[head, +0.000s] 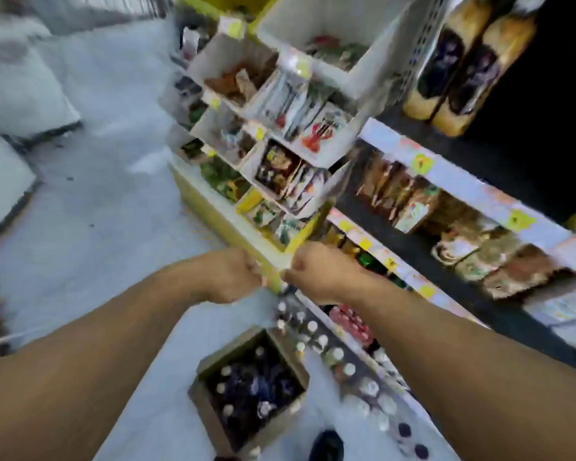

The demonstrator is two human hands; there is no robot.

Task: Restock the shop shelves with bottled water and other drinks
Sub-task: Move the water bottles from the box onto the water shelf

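The frame is blurred. My left hand (231,274) and my right hand (316,272) are held close together in front of me, fingers curled. Both grip a piece of clear plastic wrap (258,302) that hangs pale and thin between and below them. Under the hands an open cardboard box (200,399) stands on the floor with dark bottles with pale caps inside. A row of white-capped bottles (313,327) stands on the floor along the foot of the shelves. The lowest shelf (413,277) holds drinks with red and green tops.
A yellow-and-white display rack (266,134) of small packets stands straight ahead. Shelves with bagged goods (473,241) run along the right. Large white sacks (17,88) lie at the left on the pale floor. A dark shoe (326,445) shows at the bottom.
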